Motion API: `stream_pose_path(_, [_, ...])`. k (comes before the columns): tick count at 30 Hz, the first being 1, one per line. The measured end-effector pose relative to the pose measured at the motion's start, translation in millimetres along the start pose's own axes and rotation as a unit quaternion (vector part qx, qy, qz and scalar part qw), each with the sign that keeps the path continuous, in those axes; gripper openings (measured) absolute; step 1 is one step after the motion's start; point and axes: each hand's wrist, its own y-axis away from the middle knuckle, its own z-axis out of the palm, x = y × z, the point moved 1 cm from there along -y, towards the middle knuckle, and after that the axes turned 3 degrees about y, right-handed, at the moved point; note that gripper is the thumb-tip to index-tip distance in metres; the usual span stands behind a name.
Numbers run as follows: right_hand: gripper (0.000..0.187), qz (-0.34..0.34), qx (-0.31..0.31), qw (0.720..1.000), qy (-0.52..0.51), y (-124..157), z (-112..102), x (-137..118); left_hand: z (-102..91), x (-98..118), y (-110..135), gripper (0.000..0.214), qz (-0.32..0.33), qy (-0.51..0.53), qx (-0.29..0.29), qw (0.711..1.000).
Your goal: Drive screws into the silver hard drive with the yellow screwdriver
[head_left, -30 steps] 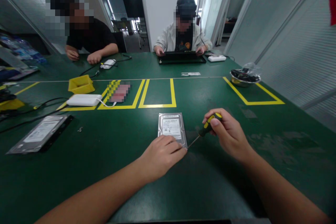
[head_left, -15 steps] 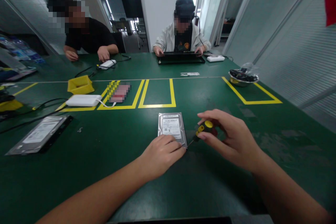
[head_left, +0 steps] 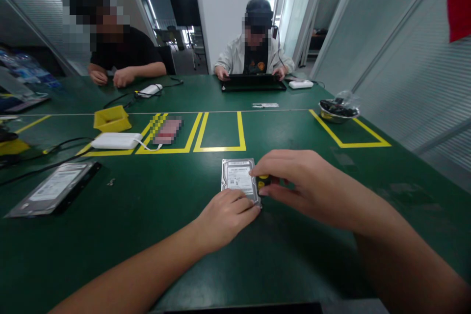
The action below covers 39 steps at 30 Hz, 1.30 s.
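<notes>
A silver hard drive (head_left: pixel 237 178) with a white label lies flat on the green table (head_left: pixel 147 216) in front of me. My left hand (head_left: pixel 226 216) rests on its near right corner, fingers curled and pressing down. My right hand (head_left: pixel 298 184) is closed round a screwdriver (head_left: pixel 263 181) with a yellow and black handle, held over the drive's right edge. Only the top of the handle shows between my fingers; the shaft and tip are hidden.
A second hard drive (head_left: pixel 55 187) lies at the left with small screws (head_left: pixel 110 182) beside it. Beyond are yellow taped boxes, a yellow bin (head_left: pixel 107 118), a white box (head_left: pixel 116 141) and a metal bowl (head_left: pixel 336 110). Two people sit at the far edge.
My right hand has swung left with the screwdriver, from beside the drive to over its right edge, tilting the tool upright. My left hand has stayed on the drive's corner.
</notes>
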Motion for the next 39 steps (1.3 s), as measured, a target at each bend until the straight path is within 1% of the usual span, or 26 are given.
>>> stream_pose_path(3, [0.016,-0.009,-0.03,0.999,0.009,-8,-5,-6,0.9,-1,1,0.019,0.001,0.004,-0.003,1.0])
stream_pose_path(7, [0.017,0.0,-0.055,0.998,0.006,-13,-6,-13,4.0,-2,1,0.018,0.002,0.009,0.0,1.0])
stream_pose_path(12, [0.014,-0.002,-0.055,0.998,-0.019,-13,-3,-13,6.9,-2,1,0.016,0.005,0.0,0.018,1.0])
stream_pose_path(18, [0.012,-0.013,-0.049,0.999,-0.018,-14,-1,-10,7.1,-1,0,0.018,0.0,0.002,0.025,1.0])
stream_pose_path(26, [0.013,-0.032,-0.047,0.998,-0.023,-11,-6,-9,6.3,-3,3,0.019,0.006,0.01,0.01,1.0])
stream_pose_path(31, [0.015,-0.042,-0.036,0.998,-0.014,-9,-8,-4,4.9,-3,4,0.022,0.002,0.006,0.007,1.0])
stream_pose_path(39, [0.022,-0.04,-0.055,0.997,-0.024,-5,-12,7,-0.5,-2,3,0.023,0.006,-0.002,-0.004,1.0])
